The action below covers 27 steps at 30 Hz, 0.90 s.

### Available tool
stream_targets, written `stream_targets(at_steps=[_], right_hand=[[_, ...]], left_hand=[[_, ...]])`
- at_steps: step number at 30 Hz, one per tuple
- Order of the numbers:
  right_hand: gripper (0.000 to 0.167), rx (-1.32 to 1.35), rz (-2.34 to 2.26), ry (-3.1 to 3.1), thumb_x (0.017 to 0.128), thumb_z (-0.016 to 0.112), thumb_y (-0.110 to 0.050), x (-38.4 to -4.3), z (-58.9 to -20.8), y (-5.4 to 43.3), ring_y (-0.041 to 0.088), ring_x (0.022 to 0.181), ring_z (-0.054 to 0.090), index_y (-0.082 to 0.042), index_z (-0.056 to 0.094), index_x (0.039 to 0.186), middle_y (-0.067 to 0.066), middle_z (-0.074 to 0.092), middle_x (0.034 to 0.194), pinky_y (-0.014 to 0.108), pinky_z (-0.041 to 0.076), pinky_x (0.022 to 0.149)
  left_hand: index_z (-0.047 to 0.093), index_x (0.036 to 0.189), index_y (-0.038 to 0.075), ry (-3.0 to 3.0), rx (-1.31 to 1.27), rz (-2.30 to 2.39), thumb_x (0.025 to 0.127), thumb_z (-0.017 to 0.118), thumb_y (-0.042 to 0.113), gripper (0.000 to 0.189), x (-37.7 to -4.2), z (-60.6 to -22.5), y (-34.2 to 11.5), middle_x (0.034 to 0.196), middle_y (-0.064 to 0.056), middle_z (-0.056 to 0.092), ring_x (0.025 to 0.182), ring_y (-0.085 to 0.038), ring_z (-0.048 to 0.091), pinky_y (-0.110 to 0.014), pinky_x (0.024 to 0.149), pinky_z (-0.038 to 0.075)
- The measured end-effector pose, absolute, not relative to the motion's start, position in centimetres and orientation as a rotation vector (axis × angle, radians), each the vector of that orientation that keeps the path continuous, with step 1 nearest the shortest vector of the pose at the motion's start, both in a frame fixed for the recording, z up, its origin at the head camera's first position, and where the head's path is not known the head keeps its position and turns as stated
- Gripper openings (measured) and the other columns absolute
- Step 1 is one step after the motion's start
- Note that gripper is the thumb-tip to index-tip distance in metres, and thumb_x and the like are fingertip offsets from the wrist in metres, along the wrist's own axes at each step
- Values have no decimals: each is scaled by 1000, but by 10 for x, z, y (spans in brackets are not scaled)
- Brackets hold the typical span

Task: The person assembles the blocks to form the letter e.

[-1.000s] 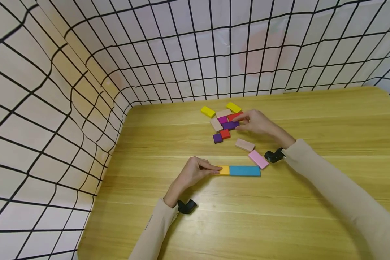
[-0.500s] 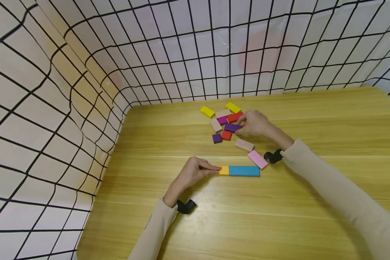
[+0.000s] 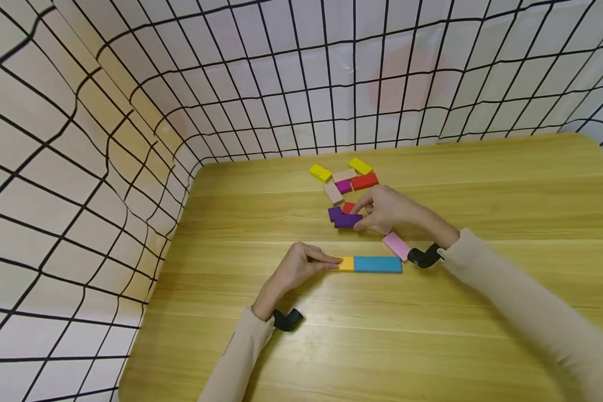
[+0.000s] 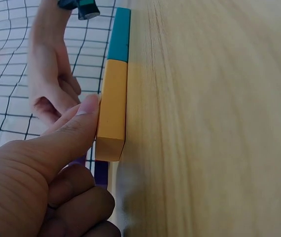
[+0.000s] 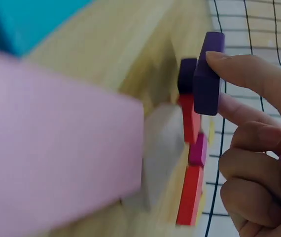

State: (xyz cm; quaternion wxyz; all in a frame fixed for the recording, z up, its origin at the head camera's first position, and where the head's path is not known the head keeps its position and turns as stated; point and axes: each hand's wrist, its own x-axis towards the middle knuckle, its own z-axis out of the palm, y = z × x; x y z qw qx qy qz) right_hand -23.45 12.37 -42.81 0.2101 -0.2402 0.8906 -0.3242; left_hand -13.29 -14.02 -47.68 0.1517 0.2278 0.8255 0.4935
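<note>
My right hand (image 3: 389,207) pinches a long purple block (image 3: 348,221) between thumb and fingers. In the right wrist view this purple block (image 5: 209,74) is held up in front of the loose blocks. My left hand (image 3: 301,265) pinches the near end of an orange block (image 4: 113,101) lying on the table, thumb along its side. A blue block (image 3: 378,264) lies end to end with the orange one, forming a straight row. Beside the held block are a small purple block (image 3: 334,214) and a small red block (image 3: 349,207); my right fingers partly cover the red one.
Behind lie two yellow blocks (image 3: 321,172), pale wooden blocks (image 3: 334,194), a magenta block (image 3: 344,186) and a long red block (image 3: 364,181). A pink block (image 3: 396,246) rests near my right wrist. A black wire grid (image 3: 354,84) borders the wooden table (image 3: 382,346).
My right hand has drawn the long purple block out of the cluster, toward me and slightly left, and now holds it over the small purple block's edge. The left hand stays put.
</note>
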Motion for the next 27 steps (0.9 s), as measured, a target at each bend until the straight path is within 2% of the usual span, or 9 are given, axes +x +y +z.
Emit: stream_targets(at_steps=[6,14,21,27], right_hand=[[37,-658,-817,2513,85,87,-30,-233,-434,109,13,52,36,-10,80,116,-5,38,57,24,23,50],[35,-588,-797,2618,86,84,-26,-245,-438,105,15,53,39,-9,79,117,-4,41,57,25,25,51],[38,-558,-815,2703,86,84,-26,-255,-442,106,15,57,42,-4,79,117,-2,46,60,26,27,54],[39,-551,-816,2720,85,86,-27,-259,-444,110,15,57,42,-4,79,116,-2,44,58,26,26,54]], left_hand=[[83,105,6,2354,640,1427,92,76,4,15,-132,-478,-140,91,-11,80,60,-4,48,-16,56,34],[83,104,7,2377,648,1426,91,76,5,14,-132,-478,-141,91,-10,80,60,-4,48,-17,56,33],[83,104,8,2365,642,1431,91,77,6,14,-134,-479,-140,91,-10,80,61,-6,49,-17,56,34],[83,104,8,2363,642,1434,91,77,5,15,-133,-479,-140,90,-10,79,60,-7,49,-17,56,33]])
